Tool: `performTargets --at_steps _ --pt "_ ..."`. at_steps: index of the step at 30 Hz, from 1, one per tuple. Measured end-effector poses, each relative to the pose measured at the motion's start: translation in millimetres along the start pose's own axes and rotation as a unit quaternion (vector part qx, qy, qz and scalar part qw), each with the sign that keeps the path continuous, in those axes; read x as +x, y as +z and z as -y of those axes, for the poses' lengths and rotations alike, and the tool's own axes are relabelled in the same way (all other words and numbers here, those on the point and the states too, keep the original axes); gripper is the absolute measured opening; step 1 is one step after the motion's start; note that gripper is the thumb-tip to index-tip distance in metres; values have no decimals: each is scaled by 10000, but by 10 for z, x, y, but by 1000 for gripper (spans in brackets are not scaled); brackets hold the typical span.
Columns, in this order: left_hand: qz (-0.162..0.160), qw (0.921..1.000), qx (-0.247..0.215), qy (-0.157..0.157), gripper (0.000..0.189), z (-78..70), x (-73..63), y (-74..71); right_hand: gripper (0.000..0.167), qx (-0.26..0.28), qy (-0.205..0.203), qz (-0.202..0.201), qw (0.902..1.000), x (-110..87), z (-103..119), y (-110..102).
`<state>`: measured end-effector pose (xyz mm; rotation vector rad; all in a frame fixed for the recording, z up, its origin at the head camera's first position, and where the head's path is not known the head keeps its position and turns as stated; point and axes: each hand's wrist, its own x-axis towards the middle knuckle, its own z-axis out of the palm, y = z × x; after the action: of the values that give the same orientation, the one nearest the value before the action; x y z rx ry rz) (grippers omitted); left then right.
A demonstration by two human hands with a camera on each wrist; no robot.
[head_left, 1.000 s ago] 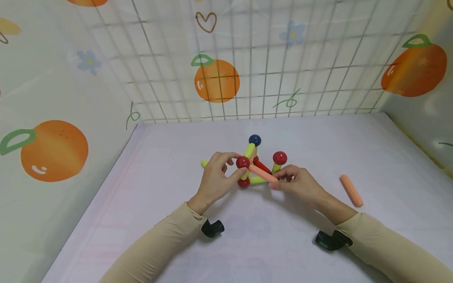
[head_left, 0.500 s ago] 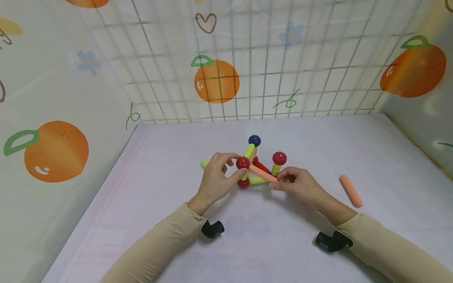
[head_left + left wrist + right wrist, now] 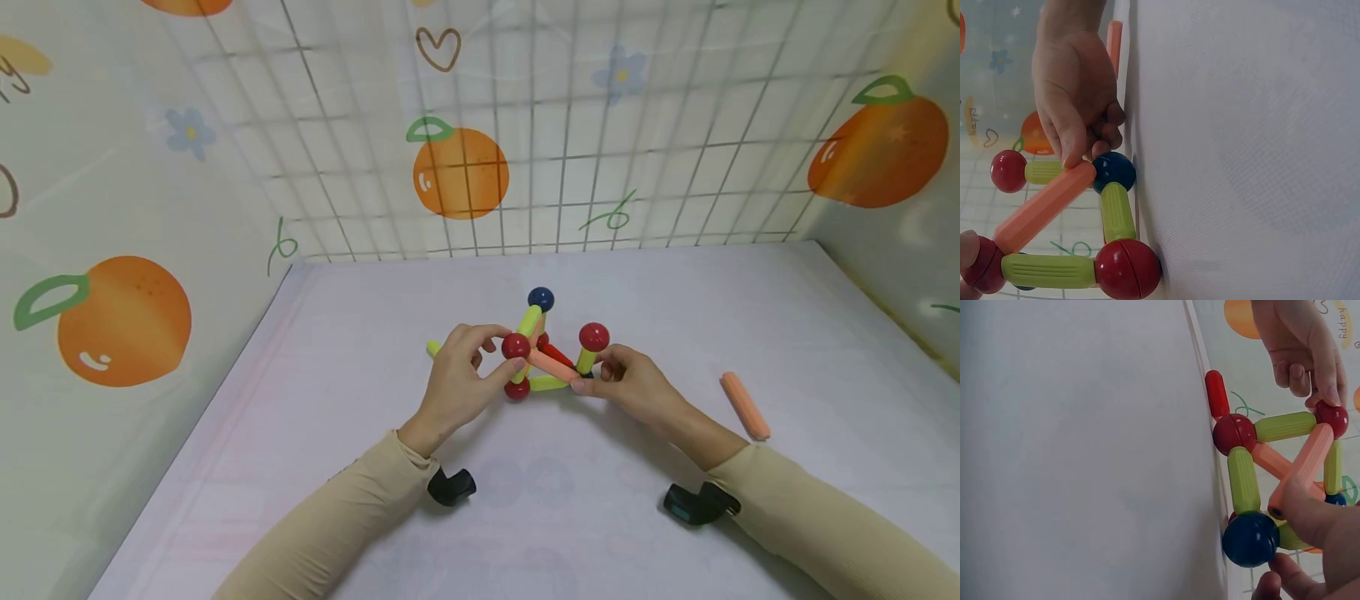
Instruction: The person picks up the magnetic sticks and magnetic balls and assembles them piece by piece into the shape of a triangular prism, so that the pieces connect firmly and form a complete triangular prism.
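Observation:
A frame of magnetic sticks and balls stands mid-table. My left hand [image 3: 461, 371] pinches the red ball [image 3: 516, 346] at its upper near corner between thumb and fingers. From that ball a salmon magnetic stick [image 3: 552, 367] slopes down to the right. My right hand [image 3: 637, 387] holds the stick's lower end, the thumb lying along it. In the right wrist view this end shows a dark tip just above a blue ball [image 3: 1250, 539], where the right fingertips are too. A yellow-green stick [image 3: 587, 360] rises there, topped by another red ball [image 3: 594, 337].
A loose salmon stick [image 3: 746, 406] lies to the right of the right hand. Behind the left hand a yellow-green stick [image 3: 432, 347] shows partly. A dark blue ball [image 3: 541, 299] tops the frame's far side. Printed curtains enclose the table's back and sides.
The right hand's fingers have risen slightly beside the upright yellow-green stick, and its thumb has shifted on the salmon stick's end. More of the low blue ball shows. The left hand stays put.

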<state>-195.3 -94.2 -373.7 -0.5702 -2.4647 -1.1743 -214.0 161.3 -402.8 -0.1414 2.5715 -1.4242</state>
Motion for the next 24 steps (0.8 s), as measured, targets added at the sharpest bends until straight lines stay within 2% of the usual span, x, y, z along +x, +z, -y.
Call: performTargets --at_steps 8,24 --pt "-29 10000 -19 -1 35 -10 -1 2 46 -73 -141 -81 9998 21 15 15" --pt "-119 9999 -64 39 35 -28 -15 20 44 -44 -217 -228 9995 42 12 36"
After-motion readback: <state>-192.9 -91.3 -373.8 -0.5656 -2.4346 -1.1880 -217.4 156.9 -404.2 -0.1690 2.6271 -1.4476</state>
